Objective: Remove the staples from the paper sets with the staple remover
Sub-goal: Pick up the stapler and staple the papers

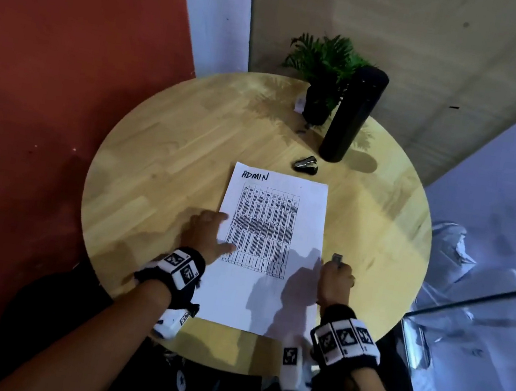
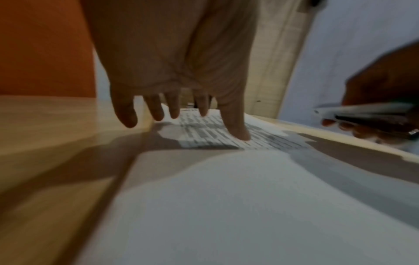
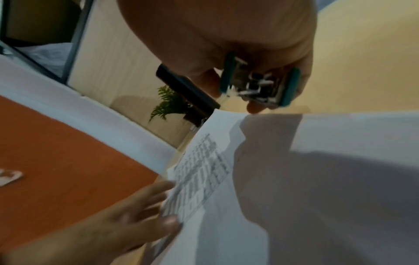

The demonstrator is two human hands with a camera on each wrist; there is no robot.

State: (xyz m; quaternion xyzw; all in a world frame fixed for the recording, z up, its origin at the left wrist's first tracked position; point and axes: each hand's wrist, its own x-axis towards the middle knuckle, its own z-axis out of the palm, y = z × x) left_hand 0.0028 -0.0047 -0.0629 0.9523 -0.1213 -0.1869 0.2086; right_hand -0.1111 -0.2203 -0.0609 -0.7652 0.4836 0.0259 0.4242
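Head view looking down on table (image 1: 161, 160), wrist views close and low (somewhat blurred), all sharing paper (image 1: 270, 247)

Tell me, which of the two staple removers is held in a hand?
The teal-sided staple remover, which the right hand grips beside the paper. The black staple remover lies untouched near the black bottle.

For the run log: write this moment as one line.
left hand: flat on paper set | right hand: grips staple remover off paper's right edge | second black tool: idle on table
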